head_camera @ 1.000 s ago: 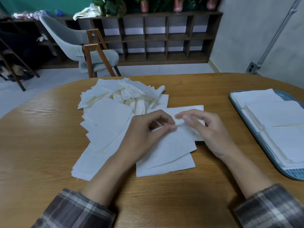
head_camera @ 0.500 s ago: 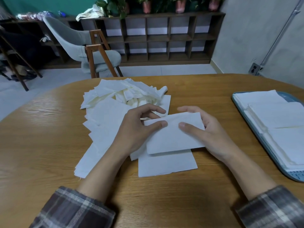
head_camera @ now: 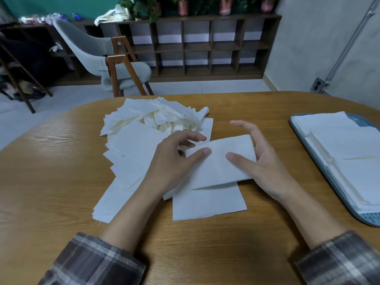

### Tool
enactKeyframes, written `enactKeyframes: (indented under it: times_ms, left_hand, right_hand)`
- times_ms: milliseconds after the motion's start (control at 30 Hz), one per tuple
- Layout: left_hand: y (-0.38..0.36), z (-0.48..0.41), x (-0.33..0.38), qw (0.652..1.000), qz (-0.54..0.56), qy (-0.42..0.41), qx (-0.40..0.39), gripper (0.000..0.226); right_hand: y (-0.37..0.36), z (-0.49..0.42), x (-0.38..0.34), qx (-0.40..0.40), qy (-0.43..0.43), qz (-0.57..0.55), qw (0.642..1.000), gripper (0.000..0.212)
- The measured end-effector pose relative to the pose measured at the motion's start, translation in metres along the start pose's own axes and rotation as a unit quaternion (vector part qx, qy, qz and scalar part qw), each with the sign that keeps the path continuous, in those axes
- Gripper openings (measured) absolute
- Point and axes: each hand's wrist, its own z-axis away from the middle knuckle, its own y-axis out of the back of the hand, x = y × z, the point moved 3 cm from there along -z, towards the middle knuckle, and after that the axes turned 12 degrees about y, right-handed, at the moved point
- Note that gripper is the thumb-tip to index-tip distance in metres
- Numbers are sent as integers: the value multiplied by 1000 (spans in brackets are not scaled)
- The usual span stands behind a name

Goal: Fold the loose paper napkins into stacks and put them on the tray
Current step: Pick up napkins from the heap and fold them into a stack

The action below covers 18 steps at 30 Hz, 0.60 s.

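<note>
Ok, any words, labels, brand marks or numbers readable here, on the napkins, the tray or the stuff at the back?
No readable text anywhere in this view.
Folded napkin: plain white, no print.
Tray and the stacked napkins on it: no label showing.
Packets at the far left, back of the room: too small and blurred to read.
Wall socket: no legible marking.

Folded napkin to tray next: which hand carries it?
Right, probably. The right hand, thumb on the folded napkin, lies between it and the tray; the left hand pinches the far corner, beside the loose pile.
</note>
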Motion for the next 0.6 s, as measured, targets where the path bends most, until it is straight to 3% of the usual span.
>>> enactKeyframes:
  times_ms: [167, 333, 400, 500, 600]
  left_hand:
    - [2, 3, 4, 999, 37, 6, -34, 24]
    - [-1, 4, 4, 998, 58, -2, 19, 33]
    - [-4, 4, 2, 999, 10, -30, 37, 41]
    - [-9, 5, 0, 984, -149, -91, 43, 57]
    - [-13, 5, -4, 965, -237, -102, -37, 40]
  right_hand:
    - [5, -1, 4, 20, -6, -92, 996, 56]
    - [7, -2, 6, -14, -1, 16, 1000, 28]
    - [7, -2, 7, -2, -1, 84, 996, 25]
    - [16, -4, 13, 72, -7, 156, 985, 30]
    - [25, -5, 17, 119, -11, 190, 975, 32]
